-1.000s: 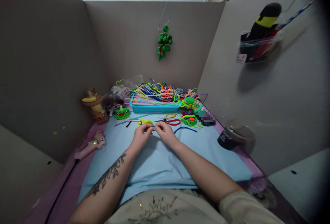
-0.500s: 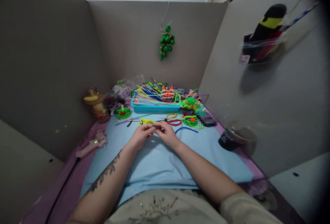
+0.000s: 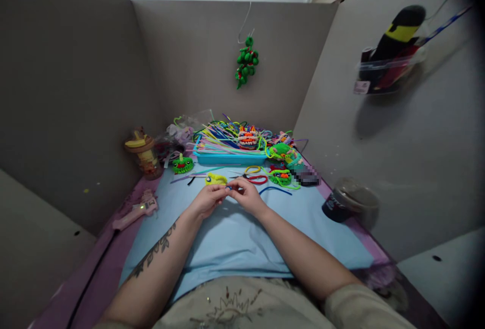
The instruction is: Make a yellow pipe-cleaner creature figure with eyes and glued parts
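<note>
Over the middle of the blue mat (image 3: 235, 238), your left hand (image 3: 206, 200) and right hand (image 3: 247, 197) meet fingertip to fingertip, pinching a small blue pipe-cleaner piece (image 3: 229, 187) between them, near the yellow figure (image 3: 215, 179)

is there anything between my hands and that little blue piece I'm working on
Nothing visible. The left hand and right hand meet fingertip to fingertip on the small blue piece, above the light blue mat. The yellow pipe-cleaner piece and red-handled scissors lie beyond, apart from the hands.
</note>
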The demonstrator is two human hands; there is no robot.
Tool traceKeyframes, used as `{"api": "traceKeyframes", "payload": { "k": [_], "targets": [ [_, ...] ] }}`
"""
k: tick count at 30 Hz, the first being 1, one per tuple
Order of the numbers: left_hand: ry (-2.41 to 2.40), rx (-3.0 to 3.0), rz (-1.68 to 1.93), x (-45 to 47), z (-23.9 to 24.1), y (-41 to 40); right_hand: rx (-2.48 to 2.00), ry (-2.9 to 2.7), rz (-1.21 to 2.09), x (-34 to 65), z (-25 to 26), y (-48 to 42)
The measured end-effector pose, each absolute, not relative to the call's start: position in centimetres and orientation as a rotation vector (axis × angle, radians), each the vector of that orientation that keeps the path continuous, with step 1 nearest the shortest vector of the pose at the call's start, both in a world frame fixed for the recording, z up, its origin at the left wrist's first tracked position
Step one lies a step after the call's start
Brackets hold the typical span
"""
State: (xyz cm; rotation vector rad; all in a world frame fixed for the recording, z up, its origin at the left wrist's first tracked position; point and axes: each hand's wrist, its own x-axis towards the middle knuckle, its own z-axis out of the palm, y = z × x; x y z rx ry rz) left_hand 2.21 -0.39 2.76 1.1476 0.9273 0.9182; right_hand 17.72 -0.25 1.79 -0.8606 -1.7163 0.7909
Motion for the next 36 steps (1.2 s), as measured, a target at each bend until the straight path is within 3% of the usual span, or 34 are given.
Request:
{"api": "traceKeyframes", "payload": {
  "k": [23, 36],
  "targets": [
    [0.904, 1.06, 0.845, 2.1, 2.2, -0.1, -0.834, -1.747, 0.753, 18.0, 2.0, -0.4],
    [0.899, 0.933, 0.927, 2.1, 2.3, 0.1, -0.778, -1.865, 0.489, 18.1, 1.1, 0.0]
  ]
}}
